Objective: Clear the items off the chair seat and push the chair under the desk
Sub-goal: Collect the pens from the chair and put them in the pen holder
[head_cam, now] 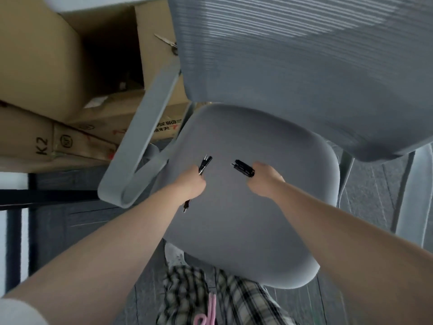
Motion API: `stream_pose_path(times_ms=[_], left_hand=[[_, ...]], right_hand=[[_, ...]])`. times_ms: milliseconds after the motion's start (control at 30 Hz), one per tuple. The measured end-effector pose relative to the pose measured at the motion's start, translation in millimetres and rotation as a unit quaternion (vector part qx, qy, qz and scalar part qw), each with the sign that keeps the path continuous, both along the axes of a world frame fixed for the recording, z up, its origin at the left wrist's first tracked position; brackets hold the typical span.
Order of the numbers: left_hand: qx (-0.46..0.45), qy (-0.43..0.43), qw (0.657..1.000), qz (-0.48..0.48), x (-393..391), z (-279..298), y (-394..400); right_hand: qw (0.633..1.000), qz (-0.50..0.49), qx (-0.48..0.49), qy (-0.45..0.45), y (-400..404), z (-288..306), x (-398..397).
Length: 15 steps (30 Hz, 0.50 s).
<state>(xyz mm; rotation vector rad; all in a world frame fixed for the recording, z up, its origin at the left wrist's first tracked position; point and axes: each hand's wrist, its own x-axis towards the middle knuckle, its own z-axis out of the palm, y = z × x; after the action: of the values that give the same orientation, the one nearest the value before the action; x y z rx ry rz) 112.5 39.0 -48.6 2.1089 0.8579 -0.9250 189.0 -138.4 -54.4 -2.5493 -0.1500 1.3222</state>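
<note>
Pens (204, 165) are gripped in the left hand (192, 184), more pens (243, 168) clenched in the right hand (263, 181), both pointed away over a cleared seat (246, 226).

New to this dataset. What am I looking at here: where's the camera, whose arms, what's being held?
There is no robot here. It is a single picture from a wide-angle camera worn on a person's head, looking forward and down, so the two bare arms coming in from the bottom edge are the wearer's own.

Below them is a grey office chair: the padded seat, the mesh backrest above it, and one looped armrest on the left.

The left hand is closed on a bunch of black pens, with one tip poking out below the fist. The right hand is closed on a second bunch of black pens. Nothing else shows on the visible part of the seat.

Cardboard boxes are stacked at upper left. The checked trousers at the bottom are the wearer's.
</note>
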Motion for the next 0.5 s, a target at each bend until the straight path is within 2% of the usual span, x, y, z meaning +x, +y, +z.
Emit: stream_pose_path(times_ms=[167, 267, 500], left_hand=[[-0.063, -0.024, 0.994, 0.080, -31, 54, 24], [-0.060, -0.065, 0.993, 0.080, -50, 91, 37], [-0.055, -0.189, 0.969, 0.151, -100, 180, 74]], right_hand=[[0.998, 0.047, 0.047, -0.004, 21, 52, -10], [0.995, 0.072, 0.073, -0.019, 38, 90, -17], [0.979, 0.128, 0.142, -0.076, 89, 177, -51]])
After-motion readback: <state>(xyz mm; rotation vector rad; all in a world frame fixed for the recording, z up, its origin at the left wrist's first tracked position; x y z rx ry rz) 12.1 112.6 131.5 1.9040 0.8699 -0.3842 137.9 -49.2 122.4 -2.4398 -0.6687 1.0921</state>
